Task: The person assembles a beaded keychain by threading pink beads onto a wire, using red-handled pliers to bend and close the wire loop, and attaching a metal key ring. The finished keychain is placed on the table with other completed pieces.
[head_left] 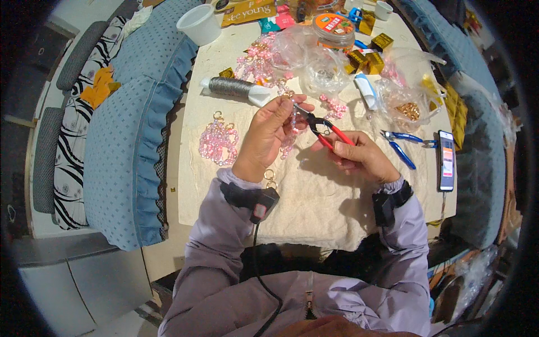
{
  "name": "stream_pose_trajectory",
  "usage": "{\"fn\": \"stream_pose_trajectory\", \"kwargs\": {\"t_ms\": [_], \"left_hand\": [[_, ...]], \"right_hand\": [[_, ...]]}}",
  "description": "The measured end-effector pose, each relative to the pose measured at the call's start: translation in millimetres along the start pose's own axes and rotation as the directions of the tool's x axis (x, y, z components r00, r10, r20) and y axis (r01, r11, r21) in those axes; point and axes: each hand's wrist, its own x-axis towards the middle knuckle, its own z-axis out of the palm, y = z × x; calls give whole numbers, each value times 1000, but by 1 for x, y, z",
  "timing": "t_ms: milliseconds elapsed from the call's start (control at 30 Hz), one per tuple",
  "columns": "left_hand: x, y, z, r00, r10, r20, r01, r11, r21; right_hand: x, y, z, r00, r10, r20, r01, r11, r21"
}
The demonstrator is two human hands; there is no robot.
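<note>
Pinched between the thumb and fingers of my left hand (pixel 265 132) is a beaded strand (pixel 287 149) of pink and clear beads, partly hidden by the hand. My right hand (pixel 359 154) is wrapped around red-handled pliers (pixel 320 122), whose dark jaws reach up to my left fingertips and the strand. Whether the jaws grip a bead or ring is too small to make out. Beside my left wrist, gold rings (pixel 270 177) lie on the cloth. Left of that hand lies a bunch of pink beaded strands (pixel 219 143). Pink beads (pixel 333 106) sit just beyond the pliers.
A cream cloth (pixel 314 219) covers the table's near part. Around my hands lie a spool of grey cord (pixel 230 87), blue-handled cutters (pixel 401 154) and a phone (pixel 446 163). Farther back are plastic bags (pixel 325 70), a white tub (pixel 200 25) and a round container (pixel 333 31).
</note>
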Motion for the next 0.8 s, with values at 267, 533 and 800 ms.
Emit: {"fn": "stream_pose_trajectory", "kwargs": {"t_ms": [267,533,800], "left_hand": [[4,1,-11,999,39,-19,-40,999,-15],[8,-5,-18,946,182,-268,-113,961,252],[6,4,-36,969,-246,-13,226,909,-349]], "right_hand": [[3,6,5,998,41,-45,-39,998,40],[2,3,12,993,112,-45,-113,993,-27],[4,6,11,986,165,-35,-164,986,42]]}}
